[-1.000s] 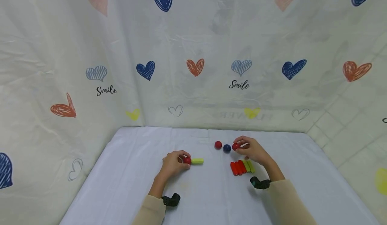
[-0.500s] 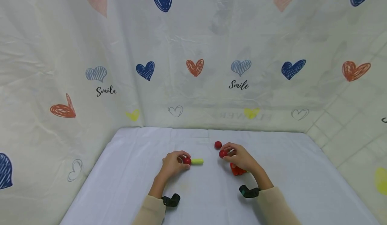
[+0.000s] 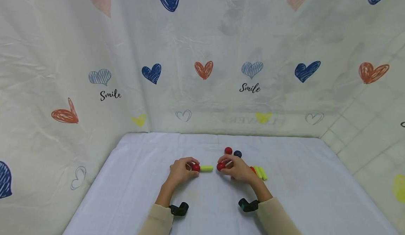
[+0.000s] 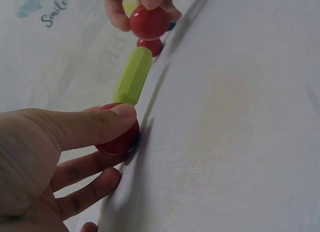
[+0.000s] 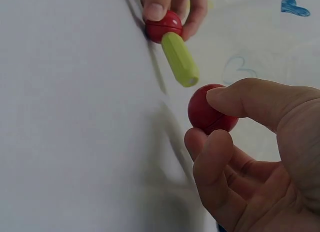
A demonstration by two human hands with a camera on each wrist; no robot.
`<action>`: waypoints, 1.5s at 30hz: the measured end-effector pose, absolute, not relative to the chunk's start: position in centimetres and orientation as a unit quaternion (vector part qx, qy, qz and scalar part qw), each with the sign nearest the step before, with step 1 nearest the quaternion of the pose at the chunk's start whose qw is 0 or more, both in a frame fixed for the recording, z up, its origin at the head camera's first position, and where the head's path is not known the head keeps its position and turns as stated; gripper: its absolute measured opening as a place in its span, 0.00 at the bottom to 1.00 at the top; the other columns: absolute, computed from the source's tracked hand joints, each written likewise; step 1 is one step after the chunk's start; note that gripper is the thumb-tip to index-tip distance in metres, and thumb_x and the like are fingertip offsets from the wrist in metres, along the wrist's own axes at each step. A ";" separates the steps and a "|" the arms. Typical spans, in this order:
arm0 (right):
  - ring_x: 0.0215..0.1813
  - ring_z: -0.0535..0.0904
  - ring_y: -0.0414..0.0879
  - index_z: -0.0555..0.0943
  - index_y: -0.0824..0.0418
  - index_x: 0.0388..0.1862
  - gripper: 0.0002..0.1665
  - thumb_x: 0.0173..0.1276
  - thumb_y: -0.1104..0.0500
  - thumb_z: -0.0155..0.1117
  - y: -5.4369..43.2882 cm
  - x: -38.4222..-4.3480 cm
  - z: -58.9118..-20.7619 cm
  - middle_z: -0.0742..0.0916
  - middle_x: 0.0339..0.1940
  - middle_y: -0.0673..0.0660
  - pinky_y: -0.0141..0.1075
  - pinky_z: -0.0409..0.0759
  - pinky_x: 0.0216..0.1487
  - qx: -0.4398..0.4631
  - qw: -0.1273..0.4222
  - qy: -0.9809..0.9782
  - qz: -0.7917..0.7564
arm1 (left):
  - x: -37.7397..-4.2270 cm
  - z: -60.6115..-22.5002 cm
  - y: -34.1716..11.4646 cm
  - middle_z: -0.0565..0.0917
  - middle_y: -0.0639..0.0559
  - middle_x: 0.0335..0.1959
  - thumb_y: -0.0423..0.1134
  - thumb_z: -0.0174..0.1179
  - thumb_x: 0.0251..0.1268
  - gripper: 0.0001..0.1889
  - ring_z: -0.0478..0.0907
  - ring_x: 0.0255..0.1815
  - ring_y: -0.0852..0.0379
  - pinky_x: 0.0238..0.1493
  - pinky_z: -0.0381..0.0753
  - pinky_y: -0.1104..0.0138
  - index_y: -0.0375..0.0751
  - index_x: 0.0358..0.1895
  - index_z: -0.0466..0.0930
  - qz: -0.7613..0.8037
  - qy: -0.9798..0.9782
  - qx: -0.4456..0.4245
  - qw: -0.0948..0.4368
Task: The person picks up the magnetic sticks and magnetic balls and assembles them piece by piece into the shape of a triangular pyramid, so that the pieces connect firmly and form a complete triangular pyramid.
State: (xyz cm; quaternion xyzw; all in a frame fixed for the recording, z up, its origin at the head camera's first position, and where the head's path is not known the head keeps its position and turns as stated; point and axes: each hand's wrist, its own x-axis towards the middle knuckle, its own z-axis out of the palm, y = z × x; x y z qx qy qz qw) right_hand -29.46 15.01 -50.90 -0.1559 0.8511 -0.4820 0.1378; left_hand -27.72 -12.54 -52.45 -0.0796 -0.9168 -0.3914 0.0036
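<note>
My left hand pinches a red ball between thumb and fingers. A yellow-green rod is joined to that ball and points right, toward the other hand. My right hand holds a second red ball in a pinch of thumb and fingertips. In the right wrist view, a small gap separates this ball from the rod's free end, which shows a pale round tip. Behind the right hand lie another red ball and a dark blue ball.
Yellow-green rods and a red rod, partly hidden by the right hand, lie on the white-covered table. A white curtain printed with hearts hangs behind the table. Each wrist wears a black camera.
My right hand has carried its red ball left and nearer, from beside the blue ball to just right of the rod's end. The left hand has stayed put with its ball and rod.
</note>
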 end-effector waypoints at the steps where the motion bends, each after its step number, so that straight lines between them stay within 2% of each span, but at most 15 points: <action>1: 0.43 0.80 0.49 0.81 0.52 0.53 0.16 0.67 0.60 0.72 14.8 -29.4 -51.0 0.85 0.51 0.57 0.38 0.82 0.28 -0.153 0.140 0.852 -0.481 | -27.7 -52.4 -12.5 0.86 0.59 0.36 0.42 0.79 0.52 0.16 0.77 0.38 0.59 0.46 0.62 0.50 0.60 0.44 0.87 -0.391 -0.917 -0.080 0.003; 20: 0.45 0.80 0.48 0.81 0.49 0.53 0.17 0.69 0.63 0.70 13.4 -28.6 -51.6 0.85 0.52 0.55 0.38 0.82 0.32 -0.128 0.117 0.873 -0.455 | -27.8 -52.4 -12.4 0.85 0.60 0.36 0.42 0.78 0.53 0.15 0.76 0.38 0.59 0.49 0.63 0.48 0.59 0.44 0.87 -0.386 -0.919 -0.079 -0.002; 27: 0.45 0.81 0.48 0.81 0.53 0.56 0.16 0.70 0.61 0.69 14.0 -28.6 -51.0 0.85 0.55 0.56 0.39 0.84 0.32 -0.117 0.120 0.865 -0.474 | -27.7 -52.2 -12.4 0.84 0.59 0.35 0.42 0.77 0.54 0.15 0.75 0.39 0.57 0.49 0.63 0.46 0.58 0.44 0.85 -0.381 -0.921 -0.075 -0.011; 34: 0.48 0.82 0.51 0.79 0.60 0.60 0.19 0.73 0.58 0.66 16.6 -28.9 -48.9 0.84 0.58 0.61 0.42 0.84 0.34 -0.112 0.101 0.852 -0.502 | -27.6 -52.4 -12.4 0.84 0.58 0.35 0.43 0.77 0.54 0.15 0.75 0.39 0.57 0.48 0.63 0.48 0.58 0.44 0.85 -0.376 -0.924 -0.074 -0.007; 37: 0.49 0.81 0.56 0.78 0.61 0.61 0.20 0.74 0.57 0.65 18.3 -28.9 -47.9 0.83 0.57 0.62 0.43 0.84 0.36 -0.109 0.082 0.852 -0.505 | -27.6 -52.4 -12.4 0.85 0.58 0.35 0.43 0.78 0.54 0.15 0.76 0.39 0.57 0.48 0.64 0.47 0.57 0.44 0.84 -0.374 -0.925 -0.073 -0.002; 41: 0.52 0.81 0.59 0.76 0.62 0.64 0.22 0.76 0.55 0.62 20.9 -28.7 -47.1 0.83 0.58 0.62 0.45 0.85 0.43 -0.100 0.062 0.860 -0.497 | -27.7 -52.5 -12.4 0.85 0.58 0.34 0.44 0.78 0.53 0.15 0.76 0.38 0.58 0.47 0.64 0.49 0.56 0.42 0.83 -0.377 -0.924 -0.069 0.002; 45: 0.52 0.81 0.56 0.76 0.62 0.65 0.23 0.77 0.53 0.61 23.8 -28.3 -47.4 0.82 0.58 0.63 0.43 0.85 0.46 -0.078 0.055 0.874 -0.476 | -27.6 -52.4 -12.4 0.84 0.58 0.34 0.44 0.78 0.53 0.16 0.75 0.38 0.57 0.47 0.63 0.49 0.55 0.42 0.82 -0.378 -0.923 -0.066 -0.005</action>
